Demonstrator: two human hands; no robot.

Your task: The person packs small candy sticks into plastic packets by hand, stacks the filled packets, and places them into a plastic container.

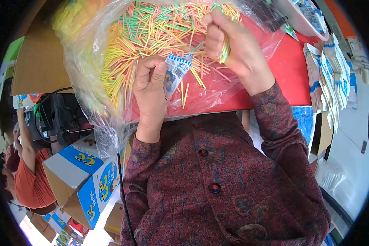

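Observation:
My left hand pinches a small blue-and-white printed packet between thumb and fingers, over the front of the pile. Whether the packet's top is open I cannot tell. To its right, my right hand is raised with its fingers closed round a small bunch of thin coloured sticks. Both hands are apart from each other. Behind and beneath them spreads a large heap of thin yellow, pink and green sticks, lying on clear plastic sheeting. A few loose sticks lie near the front.
The red tabletop ends just before my body. A pale tub of packets stands at the back right, near stacked printed paper bags. Cartons stand at the left, where a person in an orange shirt is. A black cable hangs beside me.

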